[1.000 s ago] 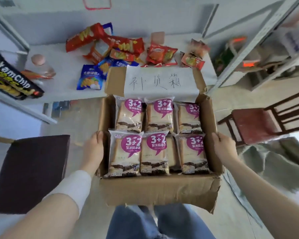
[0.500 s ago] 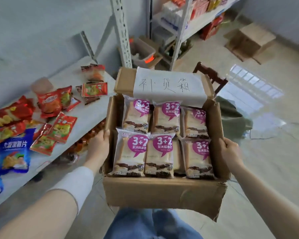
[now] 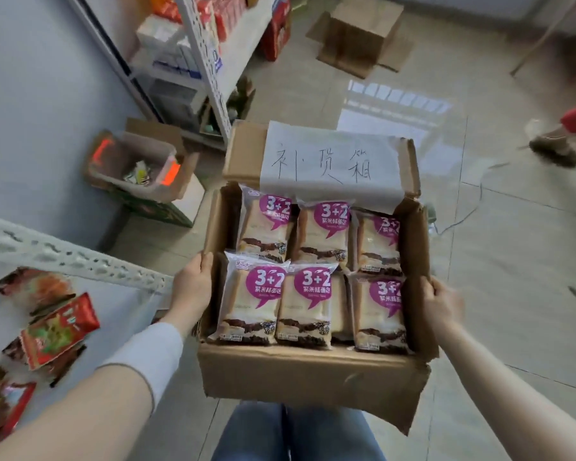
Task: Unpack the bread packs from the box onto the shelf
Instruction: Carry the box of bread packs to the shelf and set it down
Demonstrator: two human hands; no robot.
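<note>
The bread packs (image 3: 313,274) lie face up in two rows of three inside the open cardboard box (image 3: 310,377), filling it from wall to wall, each showing a purple "3+2" bubble; the near row overlaps the bottom edges of the far row. A sheet of white paper (image 3: 330,164) with handwritten characters covers the far flap, which stands open beyond the packs. The box is held in the air over the floor, above the person's blue-jeaned legs (image 3: 296,434). The left hand (image 3: 193,287) is closed on the box's left wall, thumb over the top edge; the right hand (image 3: 441,304) is curled around the right wall's top edge in the same way. To the left, the shelf (image 3: 120,314) shows its white surface and perforated metal rim, with red snack packets (image 3: 57,331) lying toward its left side and bare room along the edge nearest the box. Beyond the box the tiled floor (image 3: 512,261) is open, with a further shelving unit (image 3: 207,61), a clear bin (image 3: 133,161) set on cartons, and what looks like a flattened carton (image 3: 363,34) farther off.
</note>
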